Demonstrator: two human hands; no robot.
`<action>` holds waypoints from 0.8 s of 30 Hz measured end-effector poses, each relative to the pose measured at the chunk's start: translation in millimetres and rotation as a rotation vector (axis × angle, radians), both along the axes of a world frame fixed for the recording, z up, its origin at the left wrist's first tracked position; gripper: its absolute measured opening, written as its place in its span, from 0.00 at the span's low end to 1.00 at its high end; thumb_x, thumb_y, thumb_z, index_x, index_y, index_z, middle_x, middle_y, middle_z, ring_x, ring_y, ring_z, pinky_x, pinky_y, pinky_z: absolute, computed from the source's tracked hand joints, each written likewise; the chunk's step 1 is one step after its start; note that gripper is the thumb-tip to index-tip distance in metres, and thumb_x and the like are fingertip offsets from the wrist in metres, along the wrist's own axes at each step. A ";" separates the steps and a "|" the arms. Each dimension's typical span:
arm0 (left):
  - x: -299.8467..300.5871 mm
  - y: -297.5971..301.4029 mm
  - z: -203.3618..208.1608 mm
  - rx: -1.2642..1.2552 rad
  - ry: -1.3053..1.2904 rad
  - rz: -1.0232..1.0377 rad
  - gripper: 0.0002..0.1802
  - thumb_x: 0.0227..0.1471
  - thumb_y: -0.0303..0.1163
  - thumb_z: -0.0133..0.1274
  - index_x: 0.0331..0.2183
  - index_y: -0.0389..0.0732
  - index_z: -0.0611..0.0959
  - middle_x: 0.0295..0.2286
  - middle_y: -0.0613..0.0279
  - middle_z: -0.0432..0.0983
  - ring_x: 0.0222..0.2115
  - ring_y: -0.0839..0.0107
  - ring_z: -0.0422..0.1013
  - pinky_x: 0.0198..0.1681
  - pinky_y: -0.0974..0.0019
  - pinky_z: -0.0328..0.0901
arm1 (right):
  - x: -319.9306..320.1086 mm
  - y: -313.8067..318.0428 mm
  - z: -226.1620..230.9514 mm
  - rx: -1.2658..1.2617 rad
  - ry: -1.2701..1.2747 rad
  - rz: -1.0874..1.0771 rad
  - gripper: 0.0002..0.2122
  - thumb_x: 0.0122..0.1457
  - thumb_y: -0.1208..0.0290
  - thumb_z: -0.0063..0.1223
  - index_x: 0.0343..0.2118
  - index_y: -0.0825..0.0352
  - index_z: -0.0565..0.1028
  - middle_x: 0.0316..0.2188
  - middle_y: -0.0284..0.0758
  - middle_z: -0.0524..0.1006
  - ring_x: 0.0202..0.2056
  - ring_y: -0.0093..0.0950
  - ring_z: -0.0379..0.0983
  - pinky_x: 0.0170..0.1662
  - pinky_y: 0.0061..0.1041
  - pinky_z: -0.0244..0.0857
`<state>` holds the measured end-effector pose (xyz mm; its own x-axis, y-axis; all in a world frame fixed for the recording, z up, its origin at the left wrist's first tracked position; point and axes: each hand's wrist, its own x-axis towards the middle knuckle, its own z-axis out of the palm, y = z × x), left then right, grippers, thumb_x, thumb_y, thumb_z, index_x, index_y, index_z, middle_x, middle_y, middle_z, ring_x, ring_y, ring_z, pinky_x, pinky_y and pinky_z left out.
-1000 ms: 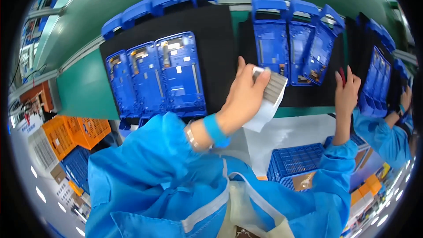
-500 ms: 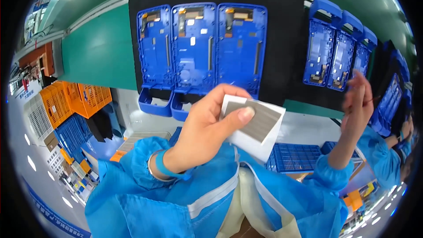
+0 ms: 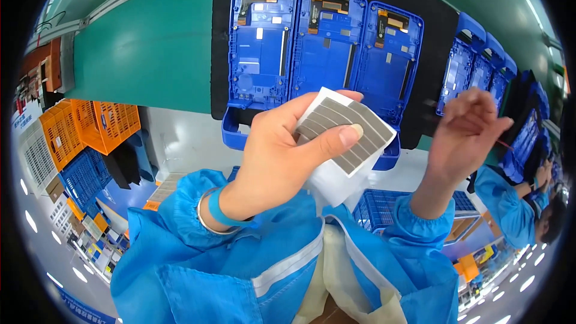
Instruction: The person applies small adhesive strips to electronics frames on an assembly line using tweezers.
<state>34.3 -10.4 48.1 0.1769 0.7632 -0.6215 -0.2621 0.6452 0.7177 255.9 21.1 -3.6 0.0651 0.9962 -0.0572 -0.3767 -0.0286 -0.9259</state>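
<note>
My left hand (image 3: 279,159) is closed on a sheet of grey adhesive strips (image 3: 345,114) on white backing, its thumb pressed on the strips. Translucent white paper (image 3: 342,177) hangs below the sheet. Off to the right, my right hand (image 3: 462,138) is raised, blurred by motion, palm partly showing. Its thumb stands apart from the bent fingers, and I see nothing in it. Beyond my left hand three blue plastic housings lie side by side: a left one (image 3: 249,66), a middle one (image 3: 312,66) and a right one (image 3: 381,75). Each carries a dark-and-orange flat cable near its far end.
The housings rest on a black mat (image 3: 441,36) over a green tabletop (image 3: 144,54). More blue housings (image 3: 456,75) stand at the right. Orange crates (image 3: 114,123) are at the left, a blue basket (image 3: 375,210) below the table edge. A co-worker (image 3: 510,204) in blue sits far right.
The view has shifted, so the housings sit farther right in it. The strip sheet has tilted, showing its separate strips. My right hand has moved left and lower, its fingers now more bent.
</note>
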 end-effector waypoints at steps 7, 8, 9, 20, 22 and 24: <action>-8.8 8.5 -7.7 0.007 0.011 -0.061 0.16 0.42 0.36 0.58 0.32 0.36 0.79 0.25 0.59 0.77 0.24 0.75 0.73 0.26 0.76 0.66 | 12.0 -2.0 -42.1 0.141 -0.871 -0.282 0.20 0.60 0.56 0.35 0.28 0.70 0.70 0.30 0.36 0.72 0.32 0.22 0.66 0.33 0.17 0.58; -9.7 9.7 -8.8 0.010 0.009 -0.055 0.16 0.42 0.36 0.58 0.32 0.36 0.79 0.25 0.59 0.77 0.24 0.75 0.73 0.26 0.76 0.66 | 19.2 -3.9 -37.9 0.147 -0.872 -0.277 0.20 0.60 0.56 0.35 0.28 0.70 0.70 0.30 0.36 0.72 0.32 0.22 0.66 0.33 0.17 0.58; -11.2 11.1 -10.0 0.019 0.050 -0.096 0.14 0.43 0.35 0.57 0.31 0.36 0.79 0.24 0.60 0.77 0.24 0.76 0.73 0.26 0.77 0.66 | 25.7 -6.5 -30.2 -0.016 -0.890 -0.150 0.13 0.58 0.64 0.40 0.28 0.70 0.70 0.31 0.36 0.72 0.31 0.22 0.67 0.33 0.16 0.60; -2.3 19.2 -15.1 0.054 0.153 -0.268 0.11 0.41 0.33 0.58 0.27 0.36 0.81 0.21 0.60 0.77 0.22 0.78 0.72 0.24 0.78 0.65 | -15.4 -13.1 40.7 -0.058 -0.307 -0.001 0.15 0.44 0.85 0.55 0.34 0.71 0.63 0.29 0.49 0.74 0.31 0.32 0.74 0.38 0.24 0.69; 1.0 20.8 -14.9 0.048 0.176 -0.294 0.11 0.40 0.33 0.59 0.26 0.35 0.81 0.20 0.59 0.77 0.21 0.78 0.72 0.23 0.78 0.65 | -24.4 -9.8 42.0 -0.058 -0.303 0.018 0.16 0.43 0.85 0.55 0.34 0.69 0.61 0.28 0.50 0.74 0.31 0.33 0.74 0.37 0.25 0.70; 2.9 21.7 -15.5 0.038 0.171 -0.300 0.11 0.39 0.32 0.59 0.26 0.35 0.81 0.20 0.59 0.77 0.21 0.78 0.72 0.22 0.78 0.64 | -28.6 -6.8 43.2 -0.112 -0.292 0.058 0.17 0.42 0.85 0.57 0.33 0.68 0.61 0.28 0.51 0.75 0.30 0.32 0.74 0.36 0.25 0.70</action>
<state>37.2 11.4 32.6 0.2923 0.7161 -0.6339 0.0613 0.6475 0.7596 227.3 14.2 39.7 0.0382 0.9873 -0.1545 -0.0904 -0.1505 -0.9845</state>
